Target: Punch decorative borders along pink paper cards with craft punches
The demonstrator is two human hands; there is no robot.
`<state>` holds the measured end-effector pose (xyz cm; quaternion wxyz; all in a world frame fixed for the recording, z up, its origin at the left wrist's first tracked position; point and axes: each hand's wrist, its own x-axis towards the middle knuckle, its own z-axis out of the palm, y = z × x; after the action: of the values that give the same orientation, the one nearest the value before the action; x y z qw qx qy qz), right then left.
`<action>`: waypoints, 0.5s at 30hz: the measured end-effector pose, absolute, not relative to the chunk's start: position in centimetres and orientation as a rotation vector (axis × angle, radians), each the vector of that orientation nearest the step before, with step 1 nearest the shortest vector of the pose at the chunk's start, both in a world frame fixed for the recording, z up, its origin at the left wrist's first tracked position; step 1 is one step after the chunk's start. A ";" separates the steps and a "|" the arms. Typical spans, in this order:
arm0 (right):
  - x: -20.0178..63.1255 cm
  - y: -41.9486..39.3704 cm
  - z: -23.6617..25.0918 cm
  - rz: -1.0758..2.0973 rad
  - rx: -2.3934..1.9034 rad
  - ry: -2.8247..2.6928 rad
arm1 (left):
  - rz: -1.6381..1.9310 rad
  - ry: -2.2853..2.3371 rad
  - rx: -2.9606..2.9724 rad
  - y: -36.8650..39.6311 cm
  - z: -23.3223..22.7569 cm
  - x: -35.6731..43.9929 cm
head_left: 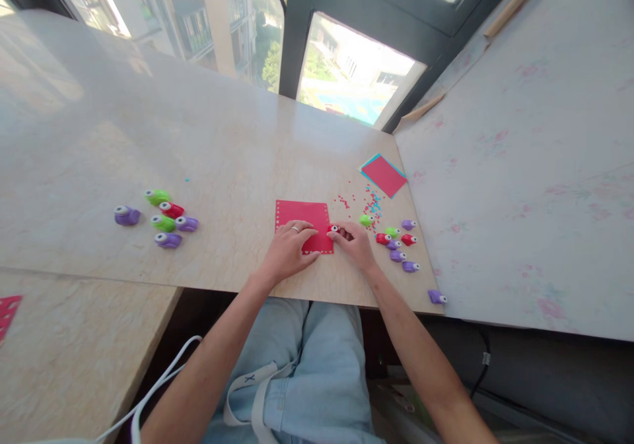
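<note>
Here, left hand (290, 249) flat on red paper (302, 222), right hand (354, 242) in a tight grip on small red punch (333, 229) (paper's right edge)

beige table (148, 133) with red paper sheet (302, 222), scattered punches (166, 222), paper bits (371, 203)

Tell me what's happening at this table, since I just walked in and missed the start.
A person sits at a pale table. Their left hand lies flat on a red paper sheet with small holes along its edges. Their right hand presses a small red punch at the sheet's right edge. More green, red and purple punches sit in clusters to the left and right, with paper bits scattered nearby.
</note>
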<state>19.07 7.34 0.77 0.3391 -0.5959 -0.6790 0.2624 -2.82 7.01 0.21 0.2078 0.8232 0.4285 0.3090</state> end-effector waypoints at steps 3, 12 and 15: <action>19.1 7.0 0.7 0.582 -1.575 -1.761 | 0.843 1.205 2.303 7.0 0.1 -2.8; 19.5 5.6 0.4 0.331 -1.703 -1.768 | 0.854 1.201 2.293 7.0 0.2 -2.8; 19.3 5.5 0.5 0.312 -1.729 -1.756 | 0.861 1.197 2.297 7.1 0.1 -2.8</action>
<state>19.32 5.52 0.50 0.3229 -0.6587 -0.6691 0.1189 -2.76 7.08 0.12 0.2046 0.8236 0.4294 0.3089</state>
